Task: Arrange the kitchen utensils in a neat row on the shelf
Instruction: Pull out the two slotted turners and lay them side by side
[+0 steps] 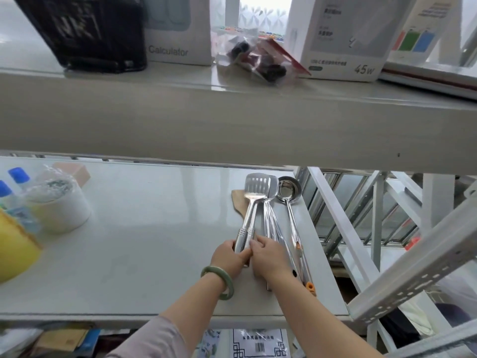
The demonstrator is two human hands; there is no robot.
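Several steel utensils lie side by side at the right end of the white shelf. A slotted spatula is on the left, with a wooden spatula partly hidden beneath it. A second steel turner lies beside it, and a ladle with an orange handle tip is furthest right. My left hand, with a green bangle on the wrist, is closed around the slotted spatula's handle. My right hand rests on the handles next to it, its fingertips touching the same handle.
A white lidded tub, blue-capped bottles and a yellow object stand at the shelf's left end. The upper shelf overhangs, holding boxes and a black basket. Metal rack struts cross at the right.
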